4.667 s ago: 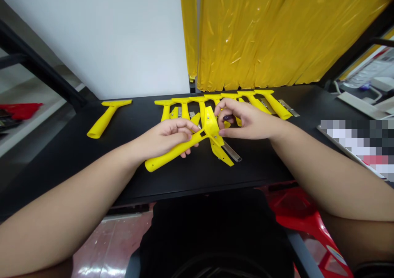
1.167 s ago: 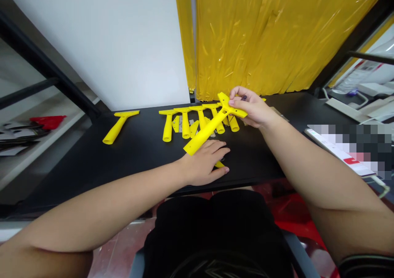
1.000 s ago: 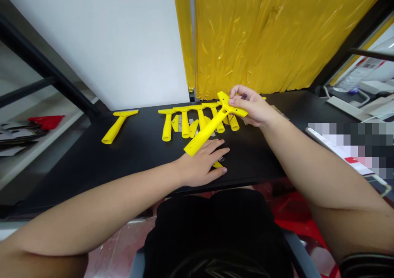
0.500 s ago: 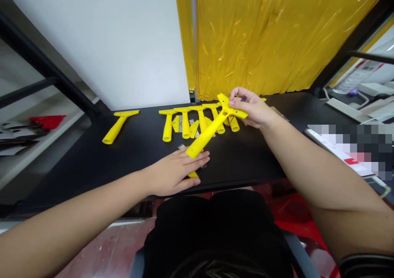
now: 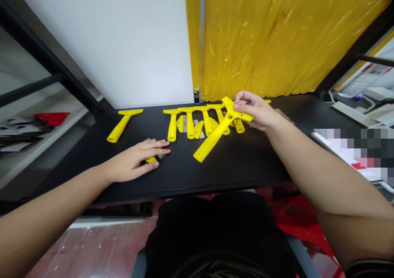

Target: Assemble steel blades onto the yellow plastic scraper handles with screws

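My right hand [image 5: 257, 113] pinches the head of a yellow T-shaped scraper handle [image 5: 211, 140], holding it tilted above the table with its hollow grip pointing down and left. Dark tips of something small show by the fingers, too little to name. My left hand [image 5: 131, 161] lies flat, fingers stretched out, over a small yellow plate [image 5: 151, 160] and thin metal pieces [image 5: 161, 156], which it partly hides. Behind both hands, several more yellow scraper handles [image 5: 190, 124] lie in a row. Among them are loose yellow plates [image 5: 199, 129] and metal plates [image 5: 185, 123].
One scraper handle [image 5: 119, 128] lies apart on the left of the black table [image 5: 181, 173]. A white panel [image 5: 123, 44] and yellow plastic wrap [image 5: 261, 40] stand behind. A shelf with a red item [image 5: 52, 118] is at left; a screen-like device [image 5: 357, 163] is at right.
My left hand has slid left across the table, with the small yellow plate and metal pieces under it. My right hand still holds the scraper handle; the view has shifted slightly.
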Tool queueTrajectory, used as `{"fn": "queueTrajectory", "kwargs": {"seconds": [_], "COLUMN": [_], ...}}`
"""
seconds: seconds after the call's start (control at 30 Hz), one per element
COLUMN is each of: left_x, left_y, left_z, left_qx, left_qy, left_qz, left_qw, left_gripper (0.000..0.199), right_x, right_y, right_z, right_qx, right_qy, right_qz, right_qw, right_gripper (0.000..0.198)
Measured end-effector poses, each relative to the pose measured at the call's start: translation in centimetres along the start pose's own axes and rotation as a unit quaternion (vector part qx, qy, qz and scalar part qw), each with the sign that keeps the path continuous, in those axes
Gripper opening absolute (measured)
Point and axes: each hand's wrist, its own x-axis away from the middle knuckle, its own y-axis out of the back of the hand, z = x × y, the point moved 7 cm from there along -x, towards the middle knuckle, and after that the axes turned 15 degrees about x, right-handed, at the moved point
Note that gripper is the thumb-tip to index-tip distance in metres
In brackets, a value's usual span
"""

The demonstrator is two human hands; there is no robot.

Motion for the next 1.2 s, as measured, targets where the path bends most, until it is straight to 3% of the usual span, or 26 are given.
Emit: {"fn": "queueTrajectory", "kwargs": {"seconds": [0.17,0.47,0.6,0.7,0.87,1.0,1.13,1.2], "left_x": [-1.3,-4.9,-5.0,-4.5,-1.5,2.3,4.5,4.5], "left_y": [2.2,4.0,5.0,5.7,6.8,3.9,-1.9,-3.4], "left_z": [2.8,5.0,5.2,5.6,5.2,2.5,0.0,-0.5], "left_qx": [0.017,0.001,-0.019,-0.073,-0.111,-0.091,-0.090,-0.097], "left_qy": [0.019,-0.014,-0.027,0.018,0.168,0.243,0.311,0.326], "left_qz": [-0.054,-0.057,-0.145,-0.203,-0.286,-0.295,-0.231,-0.217], "left_qw": [0.998,0.998,0.989,0.976,0.937,0.920,0.918,0.915], "left_gripper": [0.040,0.038,0.037,0.043,0.056,0.068,0.103,0.109], "right_x": [0.0,0.1,0.1,0.1,0.0,0.0,0.1,0.1], "right_y": [-0.1,0.0,0.0,0.1,0.2,0.3,0.1,0.0], "right_z": [0.0,0.1,0.2,0.2,0.1,0.1,0.0,-0.1], "right_qx": [-0.005,-0.004,0.000,-0.007,0.003,0.007,0.006,0.004], "right_qy": [-0.004,-0.015,-0.012,-0.013,-0.010,-0.008,-0.011,-0.011], "right_qz": [0.006,-0.008,-0.007,-0.008,-0.003,-0.002,0.004,0.006], "right_qw": [1.000,1.000,1.000,1.000,1.000,1.000,1.000,1.000], "right_gripper": [0.038,0.039,0.039,0.039,0.040,0.039,0.040,0.039]}}
